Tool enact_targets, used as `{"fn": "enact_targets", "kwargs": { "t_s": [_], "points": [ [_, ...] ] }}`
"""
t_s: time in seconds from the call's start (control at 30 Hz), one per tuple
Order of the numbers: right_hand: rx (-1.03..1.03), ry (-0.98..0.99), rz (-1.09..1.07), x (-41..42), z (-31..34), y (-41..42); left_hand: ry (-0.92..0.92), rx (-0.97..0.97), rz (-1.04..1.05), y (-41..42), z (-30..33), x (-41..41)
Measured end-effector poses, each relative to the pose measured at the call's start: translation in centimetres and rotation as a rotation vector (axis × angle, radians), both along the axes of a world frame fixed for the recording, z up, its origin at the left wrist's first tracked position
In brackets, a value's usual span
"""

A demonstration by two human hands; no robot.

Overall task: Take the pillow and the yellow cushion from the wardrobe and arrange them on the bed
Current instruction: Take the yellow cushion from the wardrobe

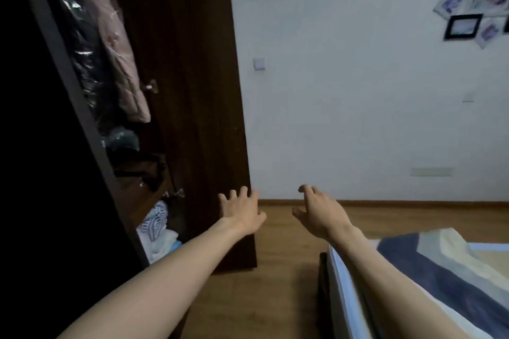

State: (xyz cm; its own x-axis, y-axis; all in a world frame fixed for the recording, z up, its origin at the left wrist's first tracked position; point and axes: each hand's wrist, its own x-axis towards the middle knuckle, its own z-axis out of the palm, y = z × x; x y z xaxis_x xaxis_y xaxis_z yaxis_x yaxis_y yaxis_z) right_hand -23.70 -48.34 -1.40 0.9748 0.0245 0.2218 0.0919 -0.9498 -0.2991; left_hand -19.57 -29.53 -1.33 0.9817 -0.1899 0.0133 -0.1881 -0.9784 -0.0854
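Both arms are extended forward. The left hand has its fingers spread and grips nothing; it is in front of the lower edge of the wardrobe door. The right hand is likewise spread and empty, over the wooden floor. The wardrobe interior lies to the left of the left hand, with hanging clothes and folded laundry. Neither pillow nor yellow cushion can be made out. The bed lies below and right of the right hand.
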Motion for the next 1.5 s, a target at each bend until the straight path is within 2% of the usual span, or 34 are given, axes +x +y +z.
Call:
{"fn": "enact_targets", "kwargs": {
  "t_s": [0.4,0.5,0.6,0.73,0.83,0.97,1.13,1.27,1.37,1.5],
  "points": [
    [-0.031,0.004,0.540,29.2,1.4,14.4,-0.028,-0.005,0.668,14.1,-0.2,22.2],
    [-0.042,0.007,0.699,35.1,2.6,18.6,-0.044,0.041,0.869,20.5,1.1,24.5],
    [-0.036,0.008,0.866,38.4,3.9,24.7,-0.083,0.162,1.030,27.9,3.7,23.3],
    [0.026,-0.009,1.137,39.2,5.4,35.3,-0.213,0.365,1.265,36.2,8.4,18.1],
    [0.088,-0.048,1.343,36.7,5.9,43.6,-0.245,0.502,1.396,40.3,10.4,12.8],
    [0.116,-0.060,1.532,32.0,6.1,53.2,-0.163,0.756,1.372,43.6,10.1,7.5],
    [-0.085,0.093,1.516,29.3,3.5,60.9,-0.080,0.917,1.315,46.1,8.6,5.3],
    [-0.117,0.042,1.417,27.0,1.6,64.9,0.006,0.939,1.325,47.9,9.2,5.9],
    [-0.073,-0.075,1.419,26.8,0.5,66.3,0.048,0.922,1.344,48.3,9.3,6.5],
    [0.106,-0.178,1.557,29.1,0.8,67.0,0.006,0.888,1.355,47.1,10.4,6.6]
  ]
}}
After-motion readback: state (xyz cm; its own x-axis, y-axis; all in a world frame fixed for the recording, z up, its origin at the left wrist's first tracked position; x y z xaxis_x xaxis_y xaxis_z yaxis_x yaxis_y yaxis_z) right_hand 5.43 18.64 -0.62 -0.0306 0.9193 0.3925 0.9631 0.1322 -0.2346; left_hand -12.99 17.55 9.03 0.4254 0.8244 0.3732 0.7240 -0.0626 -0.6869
